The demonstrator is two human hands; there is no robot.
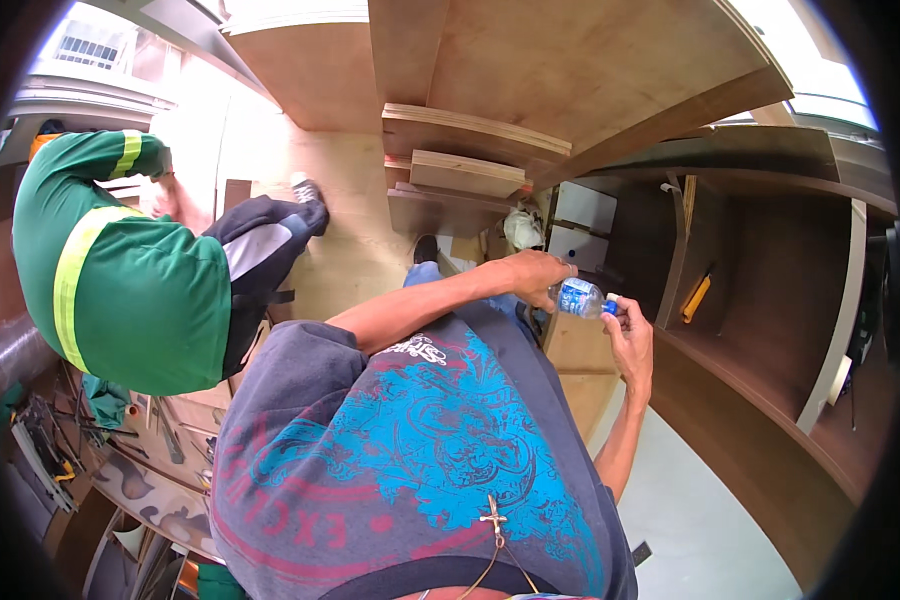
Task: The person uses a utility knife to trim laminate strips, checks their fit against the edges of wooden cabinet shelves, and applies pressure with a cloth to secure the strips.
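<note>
A small clear plastic water bottle [579, 298] was held roughly level, in front of the chest and out to the person's right, above the plywood surface [350, 200]. A blue-and-white label was wrapped around its middle, and a blue cap [610, 306] was fitted at the end pointing right. The contents could not be made out at this size.

The left hand [535, 275] was closed around the bottle body — fingers curled over the top, the forearm stretched across a grey T-shirt with a turquoise print [420, 440]. The right hand [630, 335] was raised from below, its fingertips [622, 308] pinched on the cap; whether the cap was seated or loosened could not be told.

To the left, a co-worker in a green jacket with a yellow reflective stripe [120, 290] was bent over the plywood. Stacked plywood boards [470, 150] lay ahead. A dark brown shelf unit [770, 290] stood to the right — a yellow-handled tool [697, 297] rested inside it.
</note>
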